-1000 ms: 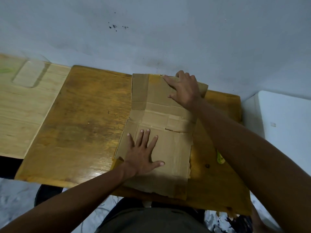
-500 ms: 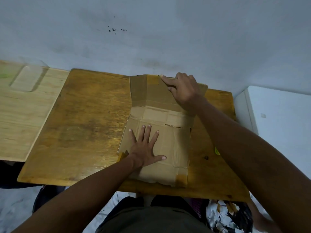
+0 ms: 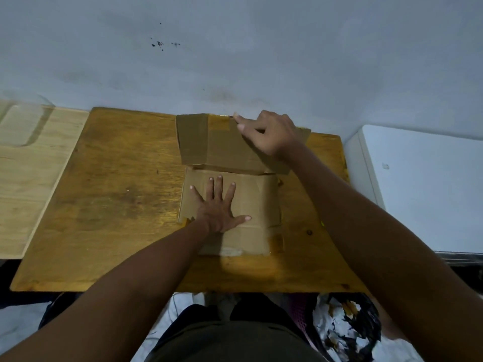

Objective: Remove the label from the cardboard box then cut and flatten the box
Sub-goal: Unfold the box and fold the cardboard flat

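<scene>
While the left hand (image 3: 218,212) lies with fingers spread, pinning the near panel of the cardboard box (image 3: 230,194) to the table (image 3: 117,205), the right hand (image 3: 269,133) curls over the raised far panel, perhaps pinching its edge; it should fold firmly along the crease.

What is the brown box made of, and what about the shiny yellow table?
The box looks like cardboard: dull brown, creased at its folds, ragged at one edge. The table looks like varnished wood: grain lines show and its top gleams.
</scene>
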